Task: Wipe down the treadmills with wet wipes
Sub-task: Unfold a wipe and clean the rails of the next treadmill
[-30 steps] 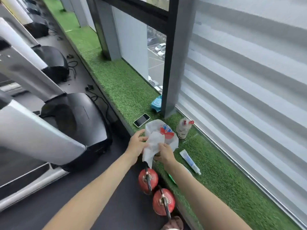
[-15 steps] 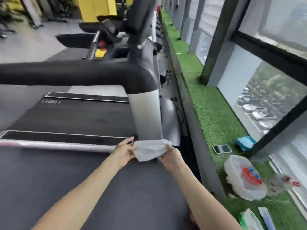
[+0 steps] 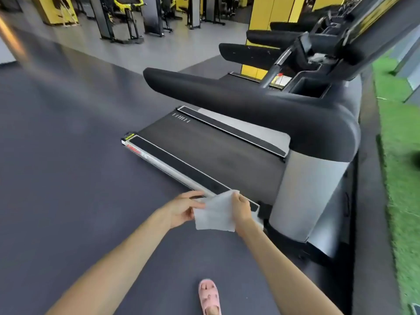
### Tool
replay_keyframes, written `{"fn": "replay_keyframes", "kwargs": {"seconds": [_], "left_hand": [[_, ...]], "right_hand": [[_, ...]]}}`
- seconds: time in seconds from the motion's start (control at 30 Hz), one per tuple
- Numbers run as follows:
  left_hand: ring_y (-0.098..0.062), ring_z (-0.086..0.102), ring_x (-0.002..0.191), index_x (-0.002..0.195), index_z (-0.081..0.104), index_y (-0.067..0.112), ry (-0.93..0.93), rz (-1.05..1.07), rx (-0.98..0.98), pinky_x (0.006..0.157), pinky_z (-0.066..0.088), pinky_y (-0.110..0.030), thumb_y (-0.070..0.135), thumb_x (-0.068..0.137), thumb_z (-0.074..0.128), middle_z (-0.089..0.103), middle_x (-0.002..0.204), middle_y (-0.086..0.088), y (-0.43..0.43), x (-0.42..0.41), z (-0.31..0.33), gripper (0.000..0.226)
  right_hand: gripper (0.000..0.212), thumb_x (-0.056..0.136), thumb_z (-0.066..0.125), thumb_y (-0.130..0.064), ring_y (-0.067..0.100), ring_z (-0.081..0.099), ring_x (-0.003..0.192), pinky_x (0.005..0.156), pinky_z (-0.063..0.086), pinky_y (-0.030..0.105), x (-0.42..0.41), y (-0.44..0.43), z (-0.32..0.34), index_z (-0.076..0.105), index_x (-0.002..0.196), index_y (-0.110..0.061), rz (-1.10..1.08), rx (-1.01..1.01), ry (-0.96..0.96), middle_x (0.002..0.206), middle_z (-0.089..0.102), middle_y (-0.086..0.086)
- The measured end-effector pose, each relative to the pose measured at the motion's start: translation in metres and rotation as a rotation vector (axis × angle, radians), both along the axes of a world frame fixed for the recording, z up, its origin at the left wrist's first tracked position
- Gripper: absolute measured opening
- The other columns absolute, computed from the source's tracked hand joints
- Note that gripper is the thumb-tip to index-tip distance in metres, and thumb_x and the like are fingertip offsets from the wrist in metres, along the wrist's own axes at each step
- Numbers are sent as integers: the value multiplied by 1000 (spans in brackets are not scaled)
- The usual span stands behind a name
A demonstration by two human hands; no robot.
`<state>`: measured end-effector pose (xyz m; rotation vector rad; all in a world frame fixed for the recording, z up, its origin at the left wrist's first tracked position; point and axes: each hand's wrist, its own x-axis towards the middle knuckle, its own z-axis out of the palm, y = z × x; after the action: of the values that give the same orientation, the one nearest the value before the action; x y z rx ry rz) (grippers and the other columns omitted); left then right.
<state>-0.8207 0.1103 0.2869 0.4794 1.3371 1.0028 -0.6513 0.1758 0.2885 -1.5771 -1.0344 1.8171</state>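
A white wet wipe [image 3: 216, 213] is spread flat between both hands, just in front of the nearest treadmill's side rail. My left hand [image 3: 183, 209] pinches its left edge and my right hand [image 3: 241, 209] grips its upper right corner. The treadmill [image 3: 211, 153] lies ahead with a dark belt, silver side rails, a silver upright [image 3: 306, 196] and a thick black handrail [image 3: 238, 96] above the belt. A second treadmill [image 3: 256, 53] stands behind it.
Dark rubber floor [image 3: 68, 178] spreads to the left. A strip of green artificial turf [image 3: 400, 155] runs along the right. My pink shoe [image 3: 209, 296] shows at the bottom. Yellow and black gym machines [image 3: 127, 17] stand at the back.
The view swung left from the turf ledge with the wipe pack to the treadmill. Both hands carried the wipe along and opened it out wider and flatter.
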Motion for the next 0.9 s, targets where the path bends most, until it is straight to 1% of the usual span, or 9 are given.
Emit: {"fn": "replay_keyframes", "kwargs": {"seconds": [0.1,0.2,0.27,0.4,0.53,0.63,0.73,0.83,0.9], "left_hand": [[-14,60,73,124,59,17,82,53,-18,64,50,-24,-1,85,65,65,96,-6,18,-41,8,44],[-18,62,88,118,61,21,45,173,19,87,48,-34,9,81,66,66,104,-4,42,-80,23,39],[-17,63,89,113,61,20,35,272,66,96,43,-37,14,70,67,68,97,0,59,-103,29,44],[-21,67,88,114,59,13,5,580,156,86,51,-33,-1,85,61,70,91,-6,76,-148,28,32],[-15,65,88,117,58,15,300,734,145,88,50,-31,-2,85,63,60,87,-5,75,-207,24,37],[-3,49,63,114,56,22,698,555,161,66,43,-19,-4,83,57,47,71,2,75,-258,28,40],[-8,48,75,121,55,29,807,360,176,51,41,-15,0,84,57,48,86,0,79,-329,31,46],[-4,55,85,125,54,33,771,183,155,52,41,-11,3,88,57,61,101,1,83,-409,41,47],[-5,59,86,124,56,35,699,126,177,67,43,-16,6,90,59,66,98,2,84,-460,51,44]], "right_hand": [[20,95,40,-22,17,52,75,77,42,30,-41,42,-14,58,87,-18,81,-64,30,84,56,-2],[24,95,39,-28,18,61,87,78,50,31,-81,79,-11,62,101,-22,176,-40,17,95,64,-4],[30,94,40,-31,22,66,91,81,54,36,-104,98,-9,64,108,-22,205,-42,38,100,69,-1],[26,97,41,-27,30,65,95,91,52,44,-160,126,-14,64,104,-17,231,-54,55,102,68,7],[29,97,40,-18,26,58,86,81,49,35,-235,139,-27,61,114,-5,307,0,-52,99,63,10],[43,96,44,-9,25,50,99,89,44,34,-296,143,-29,44,138,-8,403,136,-170,133,49,14],[66,92,49,-4,18,40,110,92,34,29,-374,141,-18,24,150,-24,399,232,-22,142,28,3],[63,77,54,-5,19,48,125,102,36,30,-466,145,-2,48,135,-28,641,218,214,136,52,1],[70,59,54,-14,19,50,126,108,35,34,-525,151,5,57,128,-25,871,229,256,125,64,-1]]}}
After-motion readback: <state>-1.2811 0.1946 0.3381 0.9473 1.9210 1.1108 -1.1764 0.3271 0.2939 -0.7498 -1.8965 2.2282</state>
